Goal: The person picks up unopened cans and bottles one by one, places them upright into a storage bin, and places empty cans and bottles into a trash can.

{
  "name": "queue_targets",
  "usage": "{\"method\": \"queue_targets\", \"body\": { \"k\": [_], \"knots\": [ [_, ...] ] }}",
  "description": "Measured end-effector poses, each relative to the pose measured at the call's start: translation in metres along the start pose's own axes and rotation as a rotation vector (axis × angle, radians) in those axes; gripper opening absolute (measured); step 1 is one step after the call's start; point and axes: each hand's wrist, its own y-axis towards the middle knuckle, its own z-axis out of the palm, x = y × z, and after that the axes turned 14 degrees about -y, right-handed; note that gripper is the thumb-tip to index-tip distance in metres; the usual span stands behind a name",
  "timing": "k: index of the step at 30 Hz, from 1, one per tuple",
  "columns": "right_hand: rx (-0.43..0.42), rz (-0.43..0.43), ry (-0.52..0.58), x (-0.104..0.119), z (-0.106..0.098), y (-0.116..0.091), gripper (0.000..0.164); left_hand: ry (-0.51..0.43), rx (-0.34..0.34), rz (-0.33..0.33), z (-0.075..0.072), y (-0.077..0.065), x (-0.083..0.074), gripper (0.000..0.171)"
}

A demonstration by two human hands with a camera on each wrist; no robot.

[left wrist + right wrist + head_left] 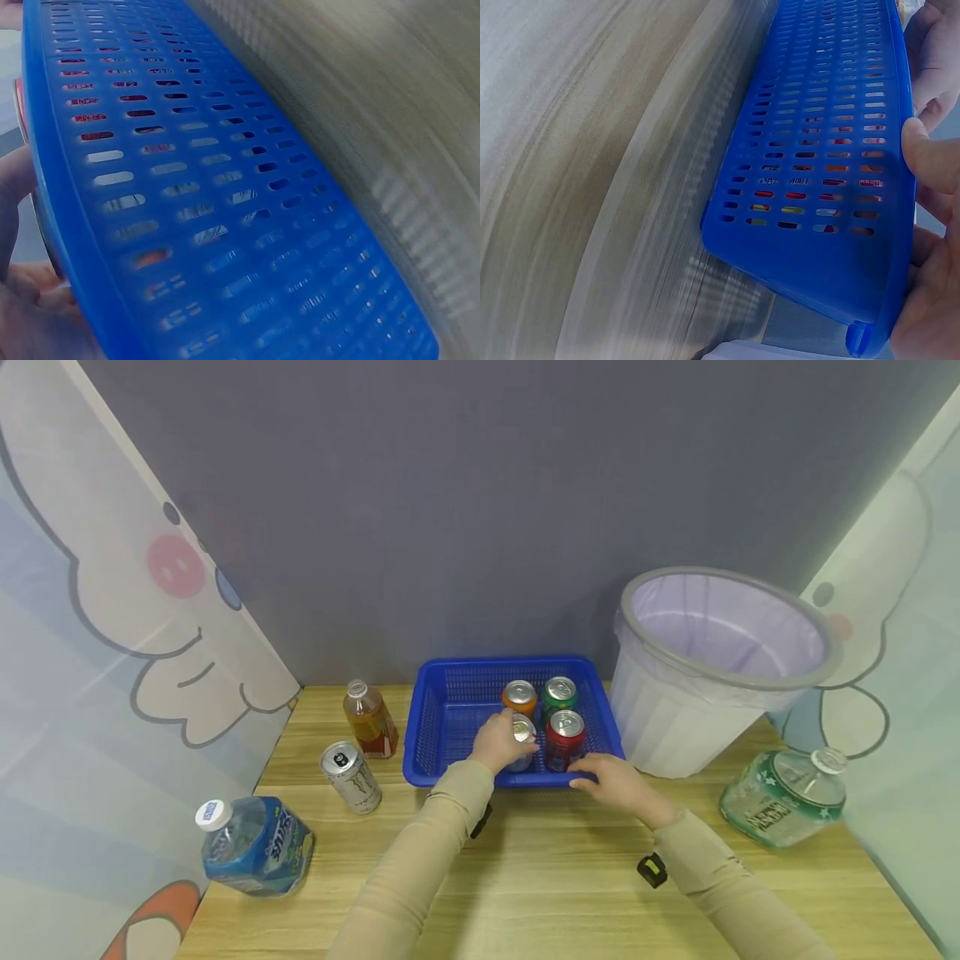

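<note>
Inside a blue perforated basket [416, 727] stand an orange can [519, 695], a green can [559, 692], a red can [565, 739] and a white-silver can [525, 729]. My left hand [493, 743] reaches over the front rim and grips the white-silver can near its top. At the front right, my right hand [618, 787] holds the basket rim close to the red can. The right wrist view shows the thumb [930, 154] on the outer side of the rim, with the other fingers partly hidden behind it.
Left of the basket stand an amber-liquid bottle [372, 722], a silver energy drink can [352, 778] and a blue-labelled bottle [258, 852]. A white bin [660, 727] with a liner stands at the right, with a green-labelled bottle [780, 802] nearby. A grey wall rises behind the wooden table [555, 893].
</note>
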Motion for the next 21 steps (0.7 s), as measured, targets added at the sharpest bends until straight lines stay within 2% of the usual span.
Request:
{"method": "queue_targets", "body": {
  "k": [7, 21],
  "knots": [
    [-0.011, 0.0, 0.0, 0.0009, -0.0006, -0.0005, 0.022, -0.071, -0.012, -0.019, -0.0032, -0.0016, 0.0019, 0.065],
    [-0.022, -0.011, 0.005, 0.0012, -0.0002, -0.0003, 0.019, -0.091, -0.012, 0.003, -0.004, -0.0042, 0.003, 0.065]
  ]
}}
